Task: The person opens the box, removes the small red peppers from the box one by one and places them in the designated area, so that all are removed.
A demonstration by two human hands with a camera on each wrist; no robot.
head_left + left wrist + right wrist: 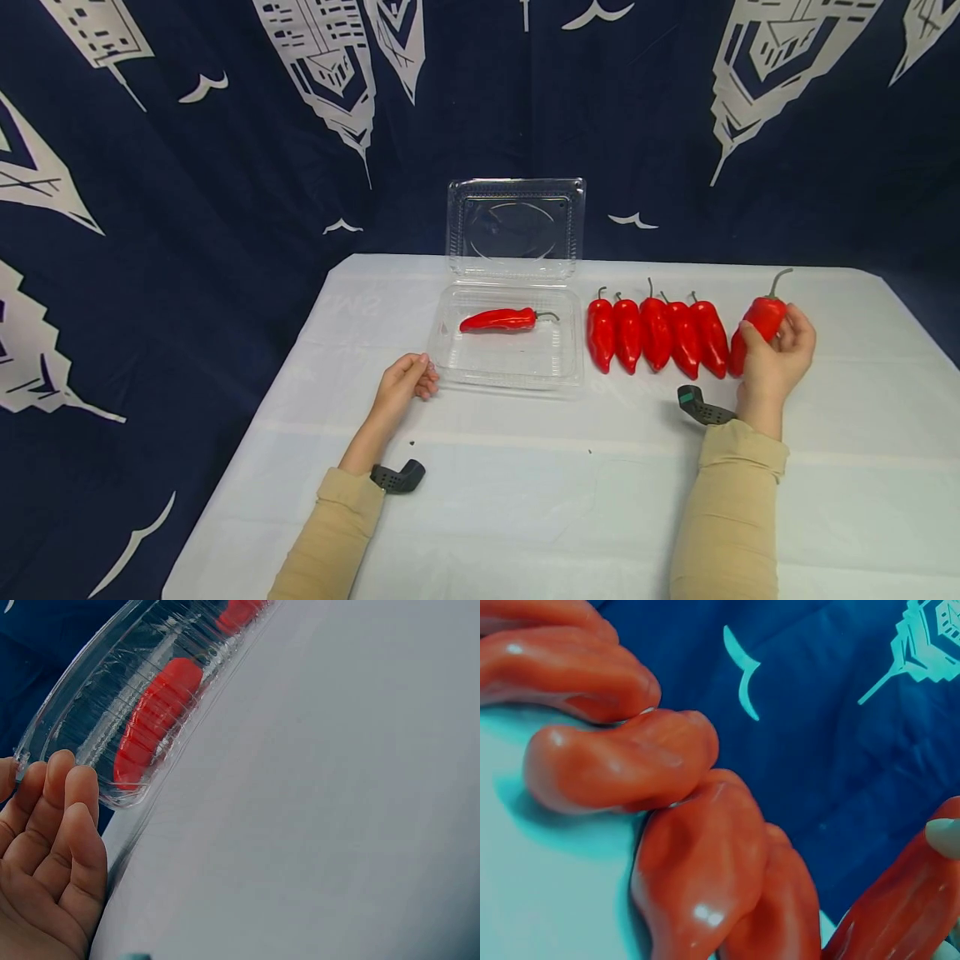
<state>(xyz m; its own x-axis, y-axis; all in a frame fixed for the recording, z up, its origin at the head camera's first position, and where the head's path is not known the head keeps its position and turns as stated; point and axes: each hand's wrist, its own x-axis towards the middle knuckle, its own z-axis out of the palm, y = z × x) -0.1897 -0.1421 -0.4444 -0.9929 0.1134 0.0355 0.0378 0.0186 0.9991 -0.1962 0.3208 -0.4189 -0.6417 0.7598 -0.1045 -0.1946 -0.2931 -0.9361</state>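
A clear plastic clamshell box [506, 379] lies with its lid raised, and one red pepper [497, 320] rests inside on its side. My left hand [405, 379] pinches the box's near left corner between thumb and fingers; the left wrist view shows the corner of the box wall [124, 796] at the fingertips. My right hand [780, 354] holds a red pepper [765, 317] with its stem pointing up and away, just right of a row of peppers. In the right wrist view, the held pepper [900, 900] shows at the right edge, a fingertip on it.
Several red peppers [656, 333] lie side by side right of the box, stems toward the far edge. The raised lid [516, 229] stands at the far edge of the white-covered table [525, 500]. A dark blue printed cloth [525, 125] hangs behind.
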